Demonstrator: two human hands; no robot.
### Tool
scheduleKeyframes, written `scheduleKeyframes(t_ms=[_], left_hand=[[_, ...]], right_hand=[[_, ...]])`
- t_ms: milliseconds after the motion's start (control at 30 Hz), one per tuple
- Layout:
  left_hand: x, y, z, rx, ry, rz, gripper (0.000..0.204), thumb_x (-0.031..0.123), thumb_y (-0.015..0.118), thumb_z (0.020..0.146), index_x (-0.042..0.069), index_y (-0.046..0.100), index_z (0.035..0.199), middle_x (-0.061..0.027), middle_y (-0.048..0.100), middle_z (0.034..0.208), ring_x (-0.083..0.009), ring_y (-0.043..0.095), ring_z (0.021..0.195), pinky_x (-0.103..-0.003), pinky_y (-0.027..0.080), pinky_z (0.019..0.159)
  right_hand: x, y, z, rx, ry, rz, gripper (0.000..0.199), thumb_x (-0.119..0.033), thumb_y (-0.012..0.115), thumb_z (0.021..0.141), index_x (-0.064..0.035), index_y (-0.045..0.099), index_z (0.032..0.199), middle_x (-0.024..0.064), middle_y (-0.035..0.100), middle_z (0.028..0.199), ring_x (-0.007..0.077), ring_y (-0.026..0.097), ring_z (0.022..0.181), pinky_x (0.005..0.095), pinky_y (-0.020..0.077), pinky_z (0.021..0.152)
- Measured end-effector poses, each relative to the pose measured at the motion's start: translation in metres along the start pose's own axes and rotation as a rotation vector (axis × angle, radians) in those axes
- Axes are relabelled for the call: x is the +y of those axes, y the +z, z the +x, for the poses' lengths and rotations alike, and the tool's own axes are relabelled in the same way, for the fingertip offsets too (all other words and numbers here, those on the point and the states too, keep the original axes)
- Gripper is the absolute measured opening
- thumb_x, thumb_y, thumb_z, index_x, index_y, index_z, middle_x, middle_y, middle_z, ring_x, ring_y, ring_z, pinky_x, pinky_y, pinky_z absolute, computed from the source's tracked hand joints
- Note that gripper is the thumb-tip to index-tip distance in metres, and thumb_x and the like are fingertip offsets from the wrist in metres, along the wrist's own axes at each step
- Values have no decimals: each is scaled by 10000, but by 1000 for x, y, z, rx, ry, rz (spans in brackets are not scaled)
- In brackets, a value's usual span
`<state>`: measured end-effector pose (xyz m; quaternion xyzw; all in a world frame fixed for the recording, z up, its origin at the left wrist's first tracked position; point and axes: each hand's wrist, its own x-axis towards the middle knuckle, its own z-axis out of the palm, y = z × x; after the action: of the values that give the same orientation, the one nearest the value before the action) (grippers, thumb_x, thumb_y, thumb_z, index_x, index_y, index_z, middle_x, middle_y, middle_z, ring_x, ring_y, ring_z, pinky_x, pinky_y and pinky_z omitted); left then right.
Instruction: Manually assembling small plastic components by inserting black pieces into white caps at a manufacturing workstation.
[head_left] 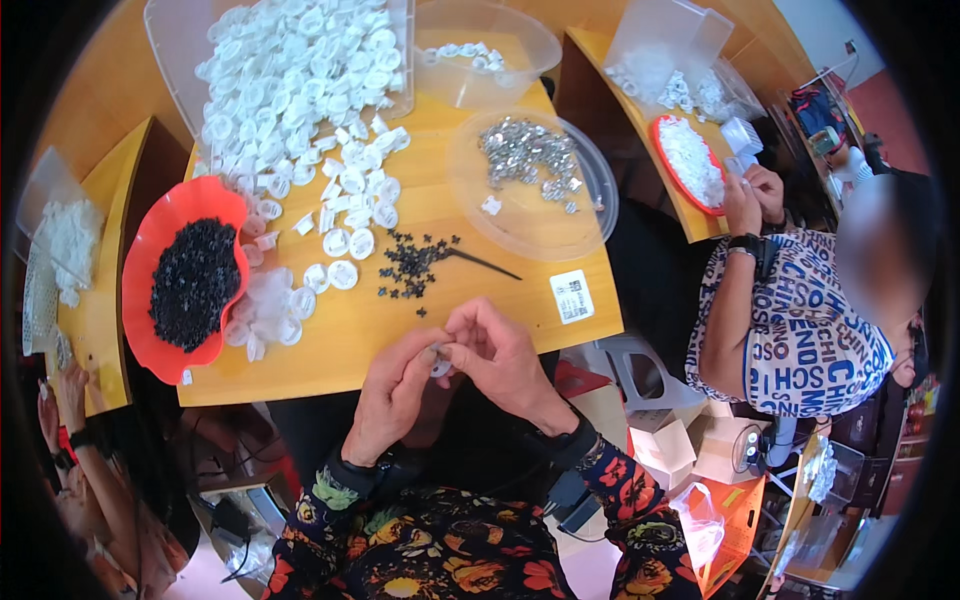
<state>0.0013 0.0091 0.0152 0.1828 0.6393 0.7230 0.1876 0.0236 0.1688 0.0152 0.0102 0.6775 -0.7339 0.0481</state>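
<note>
**Inspector:** At the near edge of the wooden table, report the 2 hands.

**Observer:** Left hand rises from a floral sleeve, wrist bent, fingers curled inward, thumb and forefinger pressed on a small white cap. Right hand comes from the opposite side, fingers bunched, fingertips closed on the same piece. Both hands meet just above the table edge, touching at the tips.

**Inspector:** Is the piece clear to see?

**Observer:** Only partly; the fingers cover most of it. Whether a second part sits inside it, I cannot tell.

**Inspector:** Surroundings?

**Observer:** A scatter of small black parts lies just beyond the hands, with a thin dark pick beside it. A heap of white caps spills from a clear tray toward the centre. A red wavy bowl at the left holds black pieces. A clear round lid holds small metal parts. A clear bowl stands behind it. A white label lies flat near the right edge.

**Inspector:** Others present?

**Observer:** 1 person in a printed shirt sits to the right at another table, hands near a red dish of white pieces.
</note>
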Motion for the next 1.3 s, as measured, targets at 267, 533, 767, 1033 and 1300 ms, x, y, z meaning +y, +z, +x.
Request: scheduleKeyframes(t_ms=[267,533,767,1033,1300], left_hand=[[-5,-7,0,1,-81,-76,271,81,420,972,-5,493,1219,-45,579,864,-100,535,773,-233,452,686],[-5,-7,5,78,-143,-255,379,135,425,984,20,377,1342,-80,561,1010,-121,556,883,-257,487,775],[-16,-13,2,-5,-39,-301,229,113,431,980,-25,531,1133,-68,566,984,-130,563,860,-264,500,757],[-16,-16,4,-62,-65,-261,216,99,411,982,-26,549,1092,-70,572,964,-132,571,864,-265,497,772],[-14,-10,5,-80,-85,-275,218,99,406,983,-25,534,1109,-71,560,1008,-133,561,887,-265,491,793]], right_hand=[[-40,0,-3,-26,-162,-471,328,-75,673,810,-28,523,1098,92,550,908,131,603,682,251,465,573],[-38,-1,15,-210,-355,-717,351,-89,687,724,-46,563,1049,144,546,922,335,583,845,381,483,712],[-119,-50,146,298,-608,-935,295,-157,737,687,-47,647,946,95,560,709,188,547,599,315,457,574],[-112,-36,193,228,-296,-874,250,-149,624,858,-16,611,1069,98,646,1026,118,598,687,292,488,627],[-39,-6,173,-122,-523,-1116,158,-40,595,780,-27,631,933,156,614,852,335,606,748,372,485,667]])
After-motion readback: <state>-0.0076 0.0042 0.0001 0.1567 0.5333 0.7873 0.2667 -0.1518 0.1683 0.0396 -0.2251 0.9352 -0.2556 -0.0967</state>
